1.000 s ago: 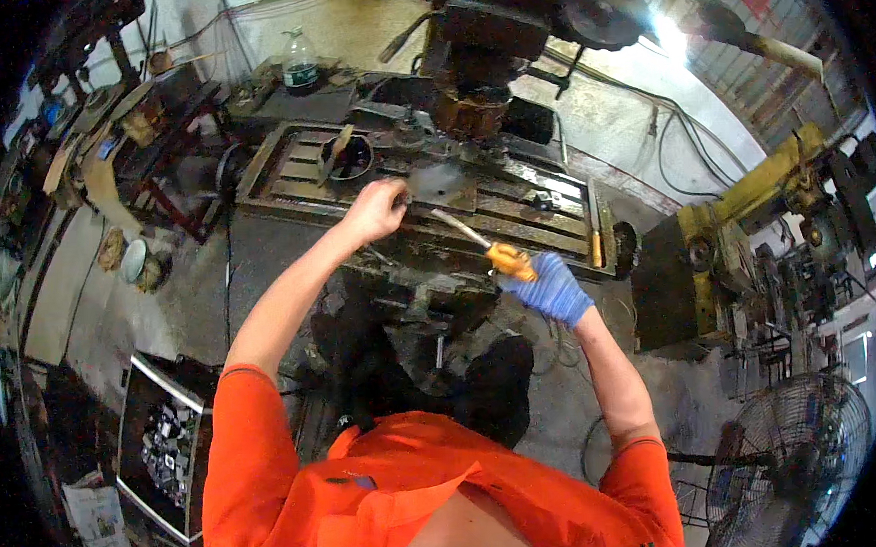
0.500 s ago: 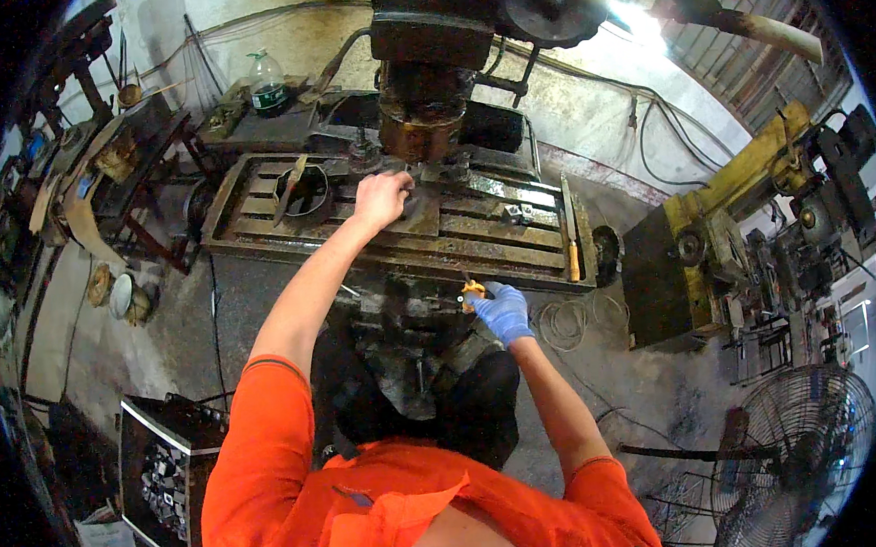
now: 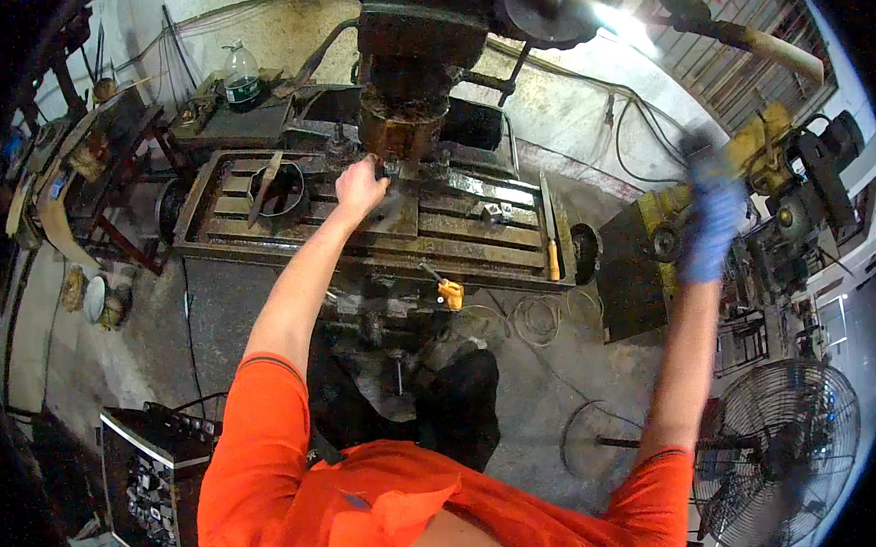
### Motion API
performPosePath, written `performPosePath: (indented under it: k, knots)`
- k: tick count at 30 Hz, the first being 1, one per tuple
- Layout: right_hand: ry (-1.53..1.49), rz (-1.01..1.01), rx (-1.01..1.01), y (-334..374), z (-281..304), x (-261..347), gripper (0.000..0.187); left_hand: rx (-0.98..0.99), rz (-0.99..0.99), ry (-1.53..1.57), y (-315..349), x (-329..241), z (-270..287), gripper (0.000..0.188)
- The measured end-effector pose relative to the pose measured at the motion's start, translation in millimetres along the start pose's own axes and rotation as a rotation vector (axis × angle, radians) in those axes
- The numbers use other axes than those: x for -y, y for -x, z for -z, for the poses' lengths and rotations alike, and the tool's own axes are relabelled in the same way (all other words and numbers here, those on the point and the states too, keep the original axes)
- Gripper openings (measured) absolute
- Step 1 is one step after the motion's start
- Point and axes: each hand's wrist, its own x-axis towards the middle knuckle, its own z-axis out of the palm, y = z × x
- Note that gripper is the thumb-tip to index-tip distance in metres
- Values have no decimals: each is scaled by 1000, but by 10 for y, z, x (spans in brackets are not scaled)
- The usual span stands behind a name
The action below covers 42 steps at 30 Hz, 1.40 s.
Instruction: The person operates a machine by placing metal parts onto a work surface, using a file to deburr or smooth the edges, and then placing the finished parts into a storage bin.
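My left hand point(image 3: 362, 191), bare, reaches over the slotted machine table point(image 3: 358, 240) below the spindle head point(image 3: 407, 114). Its fingers are closed, and a dark bit shows beside them, too hidden to name. My right hand point(image 3: 716, 227), in a blue glove, is raised far to the right, away from the table. Motion smears its fingers, and a dark blur at their tips cannot be told apart. A yellow-orange grip point(image 3: 450, 294) on a short rod sits at the table's front edge, with no hand on it.
On the table are a round dark pot point(image 3: 293, 204) with a brush across it, small metal blocks point(image 3: 494, 212) and a yellow-handled file point(image 3: 553, 254). A bottle point(image 3: 241, 79) stands behind left. A caged fan point(image 3: 783, 454) is at lower right, a yellow machine point(image 3: 665, 205) behind my right arm.
My right hand has let go of the yellow-orange grip and swung up and to the right. My left hand stays below the spindle. The whole view has shifted slightly.
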Motion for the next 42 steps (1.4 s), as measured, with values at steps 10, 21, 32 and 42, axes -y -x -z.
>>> performPosePath:
  k: [10,21,32,42]
  knots:
    - [-1014,234,-253,-309,214,741,10,60,-1,46,-58,75,30,35]
    - [-42,115,-443,186,28,800,30,43,2,-10,-107,36,-59,36]
    - [-284,37,-440,147,119,659,26,82,17,12,-138,73,-70,36]
    - [149,256,-504,502,18,303,31,-9,-29,13,-106,7,-88,35]
